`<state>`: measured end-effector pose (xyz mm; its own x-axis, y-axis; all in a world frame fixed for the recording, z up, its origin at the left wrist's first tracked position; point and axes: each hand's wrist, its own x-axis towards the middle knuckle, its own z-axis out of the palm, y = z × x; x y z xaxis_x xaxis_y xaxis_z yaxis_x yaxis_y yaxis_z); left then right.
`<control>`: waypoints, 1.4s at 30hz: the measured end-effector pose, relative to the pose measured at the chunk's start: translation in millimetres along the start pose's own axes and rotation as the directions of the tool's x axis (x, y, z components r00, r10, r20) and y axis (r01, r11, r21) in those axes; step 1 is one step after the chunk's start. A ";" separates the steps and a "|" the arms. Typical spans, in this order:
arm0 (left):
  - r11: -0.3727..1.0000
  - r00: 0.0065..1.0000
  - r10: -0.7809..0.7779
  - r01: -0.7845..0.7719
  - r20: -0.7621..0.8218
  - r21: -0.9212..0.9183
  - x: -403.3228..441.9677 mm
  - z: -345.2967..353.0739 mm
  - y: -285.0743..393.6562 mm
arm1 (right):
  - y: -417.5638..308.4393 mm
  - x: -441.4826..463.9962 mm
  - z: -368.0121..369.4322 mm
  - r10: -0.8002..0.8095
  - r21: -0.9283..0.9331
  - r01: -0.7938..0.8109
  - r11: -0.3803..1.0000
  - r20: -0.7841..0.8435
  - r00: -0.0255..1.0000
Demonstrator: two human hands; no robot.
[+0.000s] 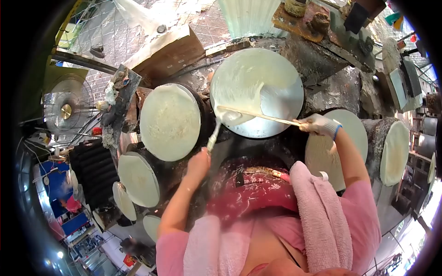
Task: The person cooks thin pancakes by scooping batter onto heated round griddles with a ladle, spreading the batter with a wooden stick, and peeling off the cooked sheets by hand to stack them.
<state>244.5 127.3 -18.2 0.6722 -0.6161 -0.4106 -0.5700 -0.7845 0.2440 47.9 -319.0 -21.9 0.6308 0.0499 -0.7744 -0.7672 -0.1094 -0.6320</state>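
A large round metal griddle (281, 103) stands at the centre, with pale batter (248, 69) over its left and upper part; its lower right shows bare metal. My right hand (317, 125), in a whitish glove with a blue cuff, grips a long thin wooden stick (262, 116). The stick lies across the griddle, its far end in the batter near the left edge. My left hand (199, 163) is bare and closed round the handle of a tool (214, 137), whose white-coated head meets the batter at the griddle's lower left rim.
Round pale sheets on drums stand left (170, 122) and right (343, 147) of the griddle, with more farther out (138, 179), (395, 153). A cardboard box (170, 55) lies behind at left. A fan (66, 111) stands far left.
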 end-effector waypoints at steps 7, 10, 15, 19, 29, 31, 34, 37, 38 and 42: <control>0.863 0.957 0.291 -0.268 -0.014 -0.428 4.4 16.9 -10.3 | 73.3 15.4 166.2 -0.106 0.848 0.193 0.494 -0.161 0.981; 0.799 0.973 0.168 -0.227 -0.157 -0.557 0.2 -34.3 -22.5 | -45.6 36.4 235.3 -0.086 0.851 0.187 0.491 -0.167 0.982; 0.622 0.933 -0.005 -0.279 -0.360 -0.732 -6.7 -60.5 -92.9 | -98.6 187.2 324.3 0.097 0.532 0.258 0.807 -0.549 0.830; 0.550 0.966 -0.065 -0.175 -0.251 -0.817 -24.6 -41.1 -148.3 | -86.0 188.6 345.2 0.250 0.292 0.005 0.956 -0.826 0.506; 0.281 0.968 -0.252 0.054 -0.020 -0.958 -75.0 -29.1 -148.5 | -53.1 136.1 337.2 0.216 0.277 -0.003 0.961 -0.744 0.632; 0.226 0.962 -0.274 0.082 0.018 -0.971 -80.0 -30.0 -129.8 | -43.3 120.1 332.2 0.168 0.034 -0.234 0.972 -0.796 0.581; 0.220 0.956 -0.291 0.097 0.030 -0.971 -82.2 -29.4 -101.9 | -13.7 94.8 293.3 0.181 0.056 -0.273 0.960 -0.871 0.456; 0.207 0.954 -0.298 0.092 0.027 -0.974 -85.3 -27.9 -70.7 | 14.6 88.1 239.2 0.024 -0.044 -0.155 0.987 -0.911 0.412; 0.193 0.949 -0.313 0.092 0.028 -0.977 -87.2 -27.6 -58.1 | 25.5 95.7 224.0 -0.025 -0.064 -0.078 0.995 -0.902 0.431; 0.220 0.934 -0.358 0.100 0.015 -0.970 -101.0 -20.4 -22.9 | 18.5 69.9 251.1 -0.061 -0.140 -0.067 0.988 -0.746 0.664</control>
<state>199.3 206.1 35.7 0.8242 -0.2936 -0.4843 0.4006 -0.3022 0.8650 48.7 -68.2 -95.5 0.5517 -0.7005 -0.4527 -0.7839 -0.2503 -0.5681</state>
